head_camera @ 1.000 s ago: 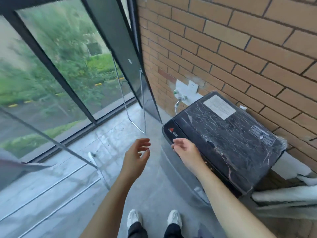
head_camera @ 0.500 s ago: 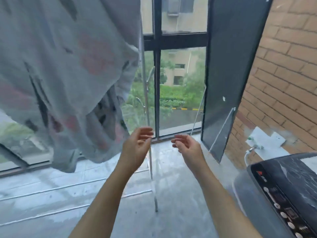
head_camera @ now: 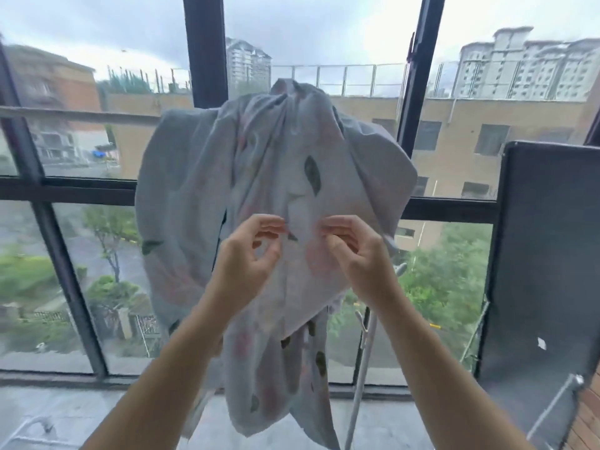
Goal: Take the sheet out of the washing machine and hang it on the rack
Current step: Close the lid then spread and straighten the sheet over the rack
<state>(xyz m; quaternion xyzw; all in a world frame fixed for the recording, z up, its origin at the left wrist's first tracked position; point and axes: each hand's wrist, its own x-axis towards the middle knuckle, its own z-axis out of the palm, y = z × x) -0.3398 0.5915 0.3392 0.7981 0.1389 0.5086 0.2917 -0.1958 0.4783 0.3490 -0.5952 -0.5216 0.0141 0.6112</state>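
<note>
Floral sheet (head_camera: 259, 190) draped before window (head_camera: 65, 190), left hand (head_camera: 246, 258) and right hand (head_camera: 355, 251) perhaps pinching its folds

Matt, creased cloth sheet (head_camera: 259, 196); smooth metal rack (head_camera: 363, 368); glossy glass window (head_camera: 97, 254).

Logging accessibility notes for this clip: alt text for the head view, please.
A pale, leaf-printed sheet hangs bunched over a drying rack rail before tall windows. The left hand and right hand are raised at its front, fingers curled; whether they pinch the fabric is unclear.
</note>
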